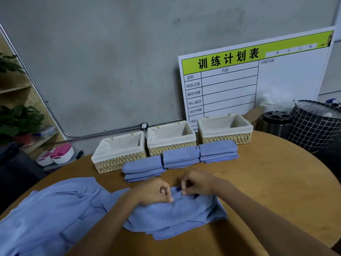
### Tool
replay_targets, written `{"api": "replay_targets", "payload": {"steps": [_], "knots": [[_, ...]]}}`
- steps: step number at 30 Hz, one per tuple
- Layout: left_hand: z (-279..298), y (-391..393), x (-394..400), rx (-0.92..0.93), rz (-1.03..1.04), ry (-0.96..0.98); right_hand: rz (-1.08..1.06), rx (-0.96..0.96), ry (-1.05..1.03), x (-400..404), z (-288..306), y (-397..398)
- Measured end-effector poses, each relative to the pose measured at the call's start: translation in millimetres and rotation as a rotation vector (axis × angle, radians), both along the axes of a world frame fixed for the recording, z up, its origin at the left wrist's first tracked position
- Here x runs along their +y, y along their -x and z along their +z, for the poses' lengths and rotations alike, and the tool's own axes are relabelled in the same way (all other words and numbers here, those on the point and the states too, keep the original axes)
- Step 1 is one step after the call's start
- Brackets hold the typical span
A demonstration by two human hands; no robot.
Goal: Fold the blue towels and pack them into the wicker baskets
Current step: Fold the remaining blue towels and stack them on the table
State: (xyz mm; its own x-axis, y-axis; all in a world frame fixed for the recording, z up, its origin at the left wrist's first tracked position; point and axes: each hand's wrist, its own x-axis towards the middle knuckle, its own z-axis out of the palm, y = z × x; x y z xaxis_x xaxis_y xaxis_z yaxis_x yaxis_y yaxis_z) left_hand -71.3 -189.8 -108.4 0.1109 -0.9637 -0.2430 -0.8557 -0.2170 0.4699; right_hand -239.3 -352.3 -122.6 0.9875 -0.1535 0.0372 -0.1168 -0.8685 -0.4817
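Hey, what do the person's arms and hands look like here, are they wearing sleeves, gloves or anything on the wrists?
Both arms are bare as far up as the picture shows: no sleeves in view. The left hand and the right hand wear no gloves, and no watch, bracelet or ring can be seen on either wrist or on the fingers. No markings show on them.

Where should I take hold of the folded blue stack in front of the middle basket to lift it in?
Take the middle stack by its two short ends, one hand from each side, thumbs on top and fingers slid underneath. It is two folded towels lying loose on each other, with open edges toward the near side, so a single top pinch would probably lift one layer only. The middle basket stands directly behind it.
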Motion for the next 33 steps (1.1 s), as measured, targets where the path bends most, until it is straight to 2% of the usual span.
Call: {"api": "replay_targets", "payload": {"steps": [4, 8, 10, 16, 22, 24, 26, 28, 30, 32, 33], "knots": [[11.3, 2.4, 1.9, 0.253, 0.107, 0.046, -0.091, -0.134, -0.199, 4.0, 11.5, 4.0], [27.5, 2.1, -2.4, 0.53, 0.406, 0.076, -0.138, -0.192, -0.312, 7.3, 34.4, 4.5], [41.4, 1.2, -3.0, 0.476, 0.425, 0.166, -0.15, -0.215, -0.348, 9.2, 47.0, 4.9], [84.9, -1.4, -0.5, 0.379, 0.221, 0.331, -0.186, -0.177, -0.474, 9.5, 74.8, 11.7], [111.4, -3.5, -5.0, -0.088, 0.06, 0.532, -0.19, -0.393, -0.636, 13.0, 91.6, 15.8], [123.0, -2.3, -4.6, -0.299, 0.012, 0.571, -0.177, -0.436, -0.592, 12.1, 96.0, 16.9], [134.3, 0.3, -5.5, -0.42, -0.011, 0.593, -0.171, -0.441, -0.491, 13.6, 104.0, 16.0], [146.7, 6.0, -7.7, -0.426, -0.021, 0.622, -0.152, -0.426, -0.305, 14.0, 114.1, 13.1], [159.4, 9.6, -8.8, -0.294, 0.008, 0.604, -0.145, -0.434, -0.174, 15.6, 127.3, 11.0], [172.9, 9.7, -7.6, -0.168, 0.042, 0.534, -0.181, -0.491, -0.172, 16.0, 140.7, 12.1], [179.0, 9.0, -6.4, -0.174, 0.052, 0.51, -0.204, -0.525, -0.177, 16.3, 146.6, 14.0]]}}
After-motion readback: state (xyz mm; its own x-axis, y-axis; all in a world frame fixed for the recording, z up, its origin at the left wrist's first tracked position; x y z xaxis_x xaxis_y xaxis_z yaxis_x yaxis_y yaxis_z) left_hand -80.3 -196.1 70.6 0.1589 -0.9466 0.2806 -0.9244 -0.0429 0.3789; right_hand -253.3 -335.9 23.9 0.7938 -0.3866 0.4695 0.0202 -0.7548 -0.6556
